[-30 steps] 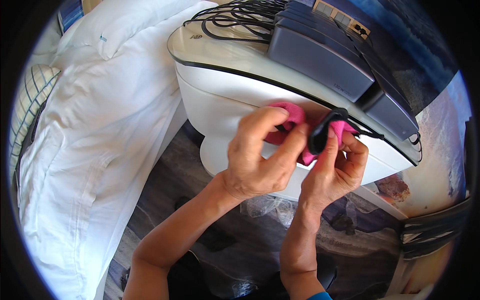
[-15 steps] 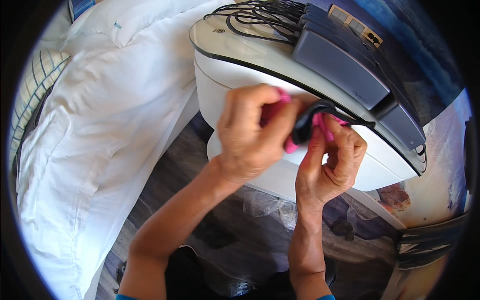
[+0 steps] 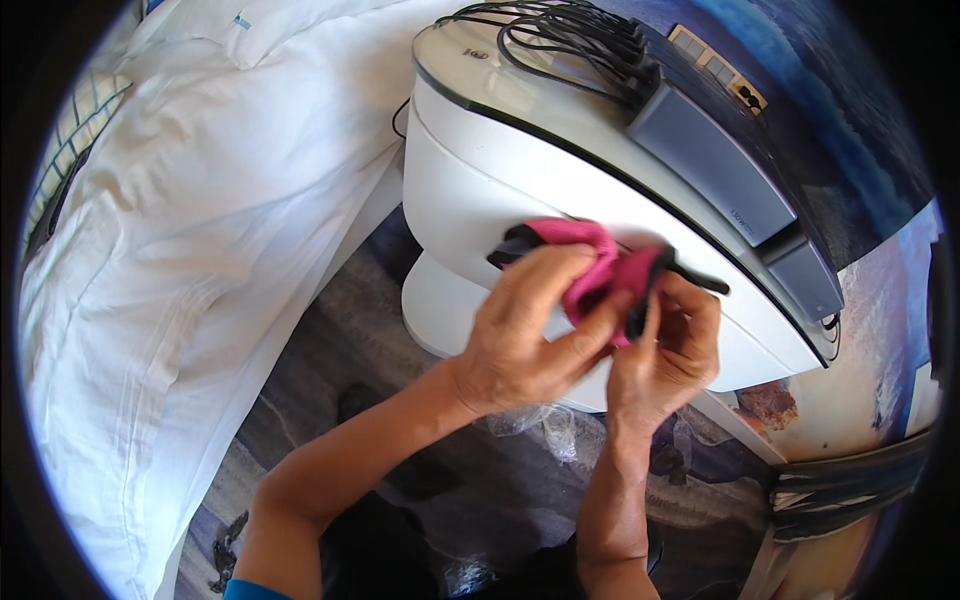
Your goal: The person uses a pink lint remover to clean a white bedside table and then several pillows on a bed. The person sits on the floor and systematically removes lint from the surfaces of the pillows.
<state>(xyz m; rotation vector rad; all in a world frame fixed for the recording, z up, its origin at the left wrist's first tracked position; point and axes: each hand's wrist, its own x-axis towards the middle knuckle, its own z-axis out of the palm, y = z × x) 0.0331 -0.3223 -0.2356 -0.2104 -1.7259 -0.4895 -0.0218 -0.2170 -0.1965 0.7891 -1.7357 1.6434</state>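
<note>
A pink and black piece of soft fabric [image 3: 568, 237], folded and bunched, is stretched between my two hands, in front of the white cabinet. Its exact kind does not show. My left hand [image 3: 528, 335] is closed on its pink part, with a black end sticking out past the fingers. My right hand [image 3: 662, 350] pinches the black edge at the other side. From there a thin black strip [image 3: 703, 280] points out to the right. Motion blurs the part between the hands.
The white cabinet [image 3: 470, 170] has a dark-edged glass top bearing grey box-shaped devices [image 3: 715, 165] and a bundle of black cables [image 3: 570, 40]. To the left lies a bed with white bedding [image 3: 190, 250]. Clear plastic wrapping [image 3: 545, 428] lies on the dark patterned floor.
Both hands have moved lower, bringing the fabric down from the cabinet's top edge. More of its pink side now shows, and a black end appears beyond my left fingers.
</note>
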